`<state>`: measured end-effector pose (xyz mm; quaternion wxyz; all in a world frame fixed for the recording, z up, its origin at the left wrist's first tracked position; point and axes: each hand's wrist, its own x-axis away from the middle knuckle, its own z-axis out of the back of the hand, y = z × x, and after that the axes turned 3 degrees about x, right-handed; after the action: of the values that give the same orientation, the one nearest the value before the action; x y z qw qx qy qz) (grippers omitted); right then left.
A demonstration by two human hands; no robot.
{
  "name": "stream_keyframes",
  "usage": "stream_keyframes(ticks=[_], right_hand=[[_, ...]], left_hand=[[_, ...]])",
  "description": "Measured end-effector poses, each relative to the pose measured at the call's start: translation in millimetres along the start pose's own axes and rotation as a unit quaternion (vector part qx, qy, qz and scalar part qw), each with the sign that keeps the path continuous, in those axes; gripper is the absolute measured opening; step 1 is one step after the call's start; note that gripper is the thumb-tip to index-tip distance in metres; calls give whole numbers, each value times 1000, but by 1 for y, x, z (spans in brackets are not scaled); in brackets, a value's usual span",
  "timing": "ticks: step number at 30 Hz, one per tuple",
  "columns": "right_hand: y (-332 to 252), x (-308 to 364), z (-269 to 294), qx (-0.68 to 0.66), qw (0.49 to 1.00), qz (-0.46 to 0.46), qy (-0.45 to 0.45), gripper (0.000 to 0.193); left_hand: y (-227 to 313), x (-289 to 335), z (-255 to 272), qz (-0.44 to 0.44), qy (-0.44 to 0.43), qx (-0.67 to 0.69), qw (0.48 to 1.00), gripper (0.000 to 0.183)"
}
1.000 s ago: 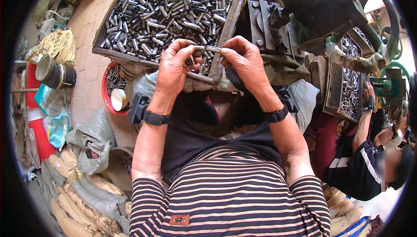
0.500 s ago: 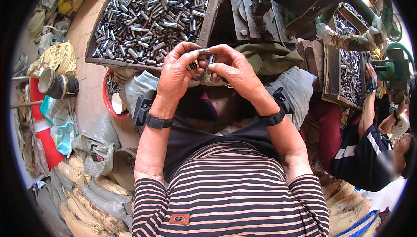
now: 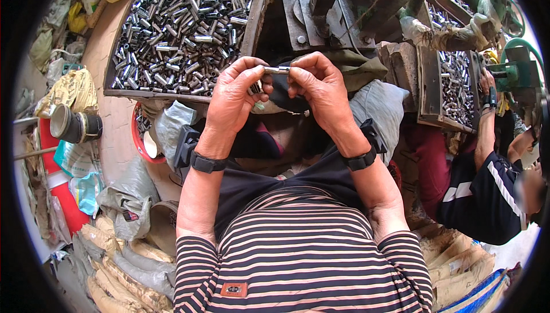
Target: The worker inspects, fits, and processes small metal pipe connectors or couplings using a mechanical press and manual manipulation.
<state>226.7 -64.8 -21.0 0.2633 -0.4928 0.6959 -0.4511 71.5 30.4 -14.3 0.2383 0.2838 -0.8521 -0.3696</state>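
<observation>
In front of me, both hands meet at a small metal tube, held level between my fingertips. My left hand pinches its left end with thumb and forefinger. More small metal pieces show in the curled lower fingers of that hand. On the other end, the thumb and forefinger of my right hand are closed; its other fingers are curled. Whether this is one tube or two pieces joined end to end, I cannot tell. A wooden tray heaped with shiny metal tubes lies just beyond my left hand.
A machine with bolted steel plates stands ahead. At right, a second tray holds tubes, and a co-worker's hand reaches beside a green machine. A red basin, a grey sack and a dark bucket are at left.
My right hand has moved right and turned, and the tube between my fingertips now lies level in plain sight. The tray and machine have shifted slightly left and up in the view.
</observation>
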Motion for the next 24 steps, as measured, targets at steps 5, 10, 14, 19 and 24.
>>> stream_keyframes(ticks=[5,10,14,19,24], right_hand=[[0,5,7,43,999,20,3,11],[-1,6,11,22,1000,-1,-3,12],[-12,7,25,-17,998,-51,-40,11],[-21,9,30,137,990,15,-35,14],[-32,13,43,57,996,-57,-39,15]], left_hand=[[-10,-2,-4,0,32,0,1000,15],[-14,-5,-15,-9,11,-37,999,14],[-11,-8,-21,16,-22,-57,998,15],[-12,-14,-32,25,-8,-172,985,13],[-14,-18,-51,-46,-27,-284,957,13]])
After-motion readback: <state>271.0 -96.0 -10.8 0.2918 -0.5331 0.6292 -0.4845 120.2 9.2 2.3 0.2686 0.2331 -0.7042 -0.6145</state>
